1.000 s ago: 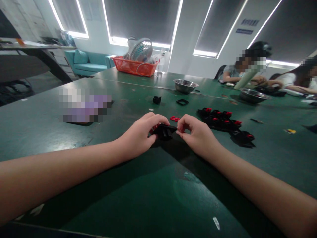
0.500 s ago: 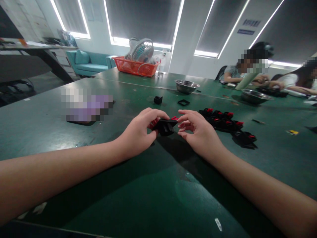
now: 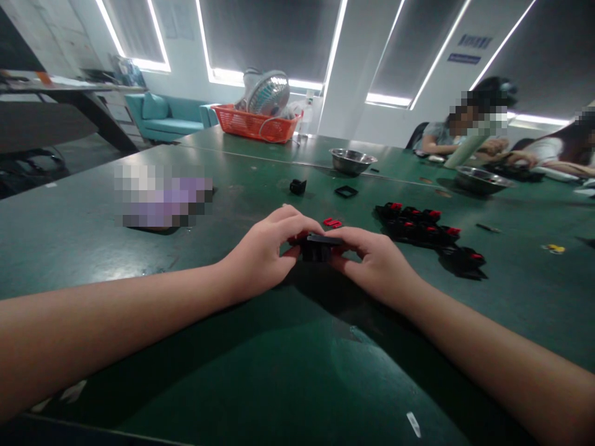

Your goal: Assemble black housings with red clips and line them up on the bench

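Between my hands is a black plastic part (image 3: 317, 249) with a flat plate on top and a block-like body below. My left hand (image 3: 267, 248) is closed on its left side, with a bit of red showing by the fingers. On its right edge my right hand (image 3: 369, 251) is closed too, thumb below and fingers above. A small red piece (image 3: 332, 223) lies on the table just behind the part. Farther back sit a small black piece (image 3: 297, 186) and a black square frame (image 3: 346, 192). To the right is a cluster of black parts with red pieces (image 3: 418, 226).
The green table (image 3: 297, 371) bears a blurred purple object (image 3: 171, 201) at left, metal bowls (image 3: 352, 162) (image 3: 481, 181), an orange basket (image 3: 255, 127) with a fan, and a small yellow item (image 3: 554, 249). Two people sit at the far right.
My right hand has closed in from beside the black part and now grips its right side. The part has levelled out, and the red piece behind it shows more fully.
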The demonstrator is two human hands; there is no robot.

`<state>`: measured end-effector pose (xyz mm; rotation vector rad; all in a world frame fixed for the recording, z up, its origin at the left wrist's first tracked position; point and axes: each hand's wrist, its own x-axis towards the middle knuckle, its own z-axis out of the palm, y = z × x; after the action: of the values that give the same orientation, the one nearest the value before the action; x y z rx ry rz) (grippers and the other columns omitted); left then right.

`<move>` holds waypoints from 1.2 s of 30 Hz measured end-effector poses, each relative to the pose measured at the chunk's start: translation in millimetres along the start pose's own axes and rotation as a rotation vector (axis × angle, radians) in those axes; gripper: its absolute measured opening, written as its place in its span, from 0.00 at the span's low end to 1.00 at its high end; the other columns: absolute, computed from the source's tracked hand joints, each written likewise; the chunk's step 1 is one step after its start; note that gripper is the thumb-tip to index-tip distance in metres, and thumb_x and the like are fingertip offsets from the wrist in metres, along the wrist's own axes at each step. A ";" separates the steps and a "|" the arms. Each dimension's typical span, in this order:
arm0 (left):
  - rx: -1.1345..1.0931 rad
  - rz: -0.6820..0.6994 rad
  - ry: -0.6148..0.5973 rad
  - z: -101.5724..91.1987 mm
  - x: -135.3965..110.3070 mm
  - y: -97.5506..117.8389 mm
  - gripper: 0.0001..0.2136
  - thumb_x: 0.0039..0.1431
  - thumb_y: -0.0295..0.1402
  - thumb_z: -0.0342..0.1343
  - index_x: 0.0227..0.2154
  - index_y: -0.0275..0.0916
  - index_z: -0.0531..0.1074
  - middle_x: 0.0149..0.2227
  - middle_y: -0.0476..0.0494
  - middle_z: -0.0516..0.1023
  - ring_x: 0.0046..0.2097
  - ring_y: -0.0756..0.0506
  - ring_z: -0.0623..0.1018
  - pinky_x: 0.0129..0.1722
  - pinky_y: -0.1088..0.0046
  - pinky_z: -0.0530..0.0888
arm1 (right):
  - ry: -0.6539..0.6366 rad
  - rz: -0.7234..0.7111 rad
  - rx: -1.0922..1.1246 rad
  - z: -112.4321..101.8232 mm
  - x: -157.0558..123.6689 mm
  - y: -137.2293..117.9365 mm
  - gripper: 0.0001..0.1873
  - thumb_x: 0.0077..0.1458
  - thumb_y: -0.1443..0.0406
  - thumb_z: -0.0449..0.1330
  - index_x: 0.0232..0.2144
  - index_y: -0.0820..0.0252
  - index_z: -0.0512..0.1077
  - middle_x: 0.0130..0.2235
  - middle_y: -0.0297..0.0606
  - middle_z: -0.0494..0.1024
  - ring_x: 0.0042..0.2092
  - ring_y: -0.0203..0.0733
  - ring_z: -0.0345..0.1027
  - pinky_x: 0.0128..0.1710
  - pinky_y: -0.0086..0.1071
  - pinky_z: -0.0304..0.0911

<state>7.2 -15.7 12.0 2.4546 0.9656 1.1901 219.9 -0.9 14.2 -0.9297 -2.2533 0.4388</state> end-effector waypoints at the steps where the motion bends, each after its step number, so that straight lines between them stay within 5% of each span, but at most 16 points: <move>1: 0.013 0.031 -0.007 -0.4 -0.4 1.1 0.16 0.51 0.18 0.52 0.42 0.39 0.72 0.38 0.47 0.73 0.41 0.49 0.73 0.42 0.74 0.72 | 0.006 -0.051 -0.047 -1.2 -0.5 -0.8 0.14 0.50 0.73 0.59 0.39 0.56 0.77 0.37 0.36 0.81 0.38 0.43 0.75 0.41 0.38 0.70; 14: 0.151 0.092 0.146 -2.5 -3.2 6.7 0.06 0.55 0.22 0.52 0.33 0.40 0.67 0.35 0.49 0.73 0.39 0.49 0.73 0.42 0.72 0.71 | 0.318 -0.457 -0.369 -12.6 -12.0 -5.3 0.20 0.55 0.70 0.62 0.48 0.47 0.72 0.40 0.39 0.80 0.40 0.45 0.74 0.39 0.40 0.70; 29: 0.327 0.241 0.145 -5.0 -8.9 10.8 0.09 0.58 0.21 0.52 0.30 0.43 0.69 0.36 0.50 0.74 0.42 0.47 0.71 0.44 0.65 0.63 | 0.263 -0.492 -0.422 -14.5 -9.7 -7.2 0.13 0.56 0.68 0.62 0.43 0.48 0.71 0.38 0.39 0.79 0.38 0.45 0.73 0.38 0.41 0.70; 36: 0.353 0.324 0.119 -7.7 -9.9 9.7 0.13 0.62 0.25 0.51 0.43 0.50 0.72 0.48 0.51 0.75 0.50 0.43 0.67 0.48 0.62 0.62 | 0.237 -0.553 -0.485 -14.8 -12.0 -10.1 0.10 0.58 0.67 0.59 0.42 0.48 0.71 0.36 0.39 0.79 0.37 0.45 0.72 0.36 0.41 0.69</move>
<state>1.3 -29.9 15.5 2.9366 0.8962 1.3795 231.3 -15.7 24.9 -0.4974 -2.3019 -0.4567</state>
